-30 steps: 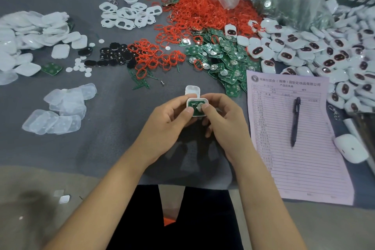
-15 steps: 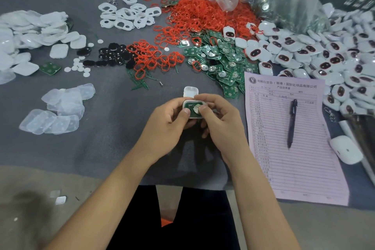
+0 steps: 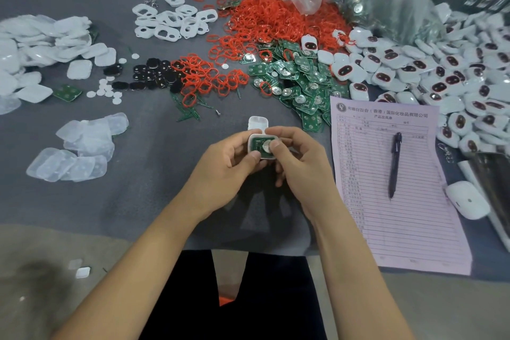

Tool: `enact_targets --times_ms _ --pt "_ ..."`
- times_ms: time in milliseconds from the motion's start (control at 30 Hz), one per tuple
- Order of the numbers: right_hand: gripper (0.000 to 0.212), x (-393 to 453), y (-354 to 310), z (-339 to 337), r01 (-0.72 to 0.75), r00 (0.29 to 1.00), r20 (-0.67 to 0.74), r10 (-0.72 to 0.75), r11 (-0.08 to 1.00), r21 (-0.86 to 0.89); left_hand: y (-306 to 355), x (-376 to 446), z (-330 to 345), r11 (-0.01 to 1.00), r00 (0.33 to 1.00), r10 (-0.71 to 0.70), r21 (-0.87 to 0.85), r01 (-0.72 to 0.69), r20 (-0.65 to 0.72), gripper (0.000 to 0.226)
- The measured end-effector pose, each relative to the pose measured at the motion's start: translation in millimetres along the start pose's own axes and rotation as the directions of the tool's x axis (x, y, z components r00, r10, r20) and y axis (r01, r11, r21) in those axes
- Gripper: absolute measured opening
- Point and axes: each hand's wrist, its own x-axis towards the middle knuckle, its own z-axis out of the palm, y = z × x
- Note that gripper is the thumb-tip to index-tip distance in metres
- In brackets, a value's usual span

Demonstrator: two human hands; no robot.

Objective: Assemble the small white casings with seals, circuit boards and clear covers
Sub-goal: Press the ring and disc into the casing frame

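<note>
Casing (image 3: 261,146) w/ board, both hands gripping.

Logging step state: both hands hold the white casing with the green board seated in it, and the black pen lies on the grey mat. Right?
Not quite. The head view shows the pen lying on the pink form, not on the grey mat. The rest stands: left hand and right hand hold the white casing with the green board in it.

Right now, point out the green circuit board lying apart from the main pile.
The lone green circuit board at the far left, beside the clear plastic covers. Every other loose one lies in the green board heap by the pink form.
</note>
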Motion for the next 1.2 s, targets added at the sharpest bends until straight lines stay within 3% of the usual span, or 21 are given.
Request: enact_targets --times_ms 300,467,867,1200 --pt "0.028 -2.0 -0.5 -5.2 0.007 0.998 0.067 -0.011 0.998 0.068 2.2 -0.7 4.1 0.997 0.998 -0.016 -0.073 0.012 -0.053 0.036" --pt "0.019 -0.5 -1.2 -5.0 -0.017 0.998 0.060 0.013 0.997 0.078 4.3 -2.1 4.6 0.994 0.998 -0.032 -0.110 0.025 -0.063 0.036" --pt "0.020 0.2 -2.0 -2.2 -0.029 0.999 0.035 0.029 1.000 -0.003 1.5 -2.5 2.6 0.998 0.999 0.015 -0.055 -0.016 -0.029 0.041" --pt "0.016 0.9 -5.4 -2.0 -0.104 0.993 0.068 0.101 0.993 0.056 -0.8 -2.3 3.4 0.999 0.998 0.038 -0.012 -0.039 -0.045 0.041"
